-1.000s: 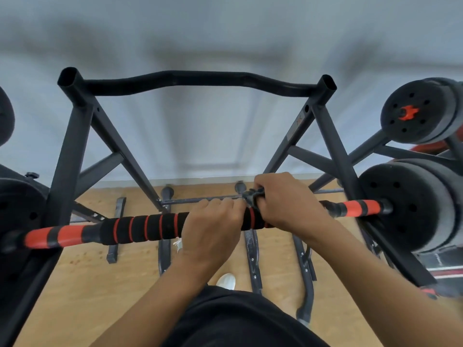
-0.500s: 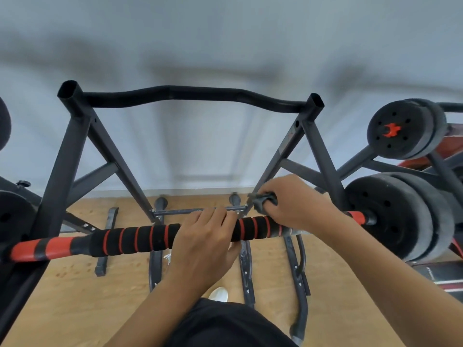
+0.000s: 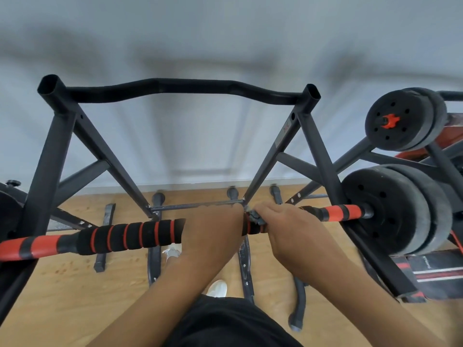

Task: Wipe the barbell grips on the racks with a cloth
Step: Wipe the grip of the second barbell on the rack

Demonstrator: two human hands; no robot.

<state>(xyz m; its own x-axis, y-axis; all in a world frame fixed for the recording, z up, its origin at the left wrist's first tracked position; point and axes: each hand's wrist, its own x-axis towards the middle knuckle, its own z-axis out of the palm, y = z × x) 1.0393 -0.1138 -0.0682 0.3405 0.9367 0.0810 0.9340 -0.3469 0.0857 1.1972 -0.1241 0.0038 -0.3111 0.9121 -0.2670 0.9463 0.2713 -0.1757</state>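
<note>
A black foam barbell grip ringed in orange [image 3: 130, 236] lies across a black steel rack [image 3: 55, 146], above a pale wooden floor [image 3: 62, 301], facing a grey-white wall [image 3: 200, 41]. The left hand [image 3: 213, 231] curls over the grip; beside it the right hand [image 3: 283, 229] pinches a small dark grey cloth [image 3: 256, 218] against the bar. Black weight plates [image 3: 390, 209] load the right end.

Two hands [image 3: 213, 229], one barbell [image 3: 130, 236], one rack [image 3: 57, 136], two white shoes [image 3: 218, 288], two plate stacks [image 3: 390, 211] at right.
</note>
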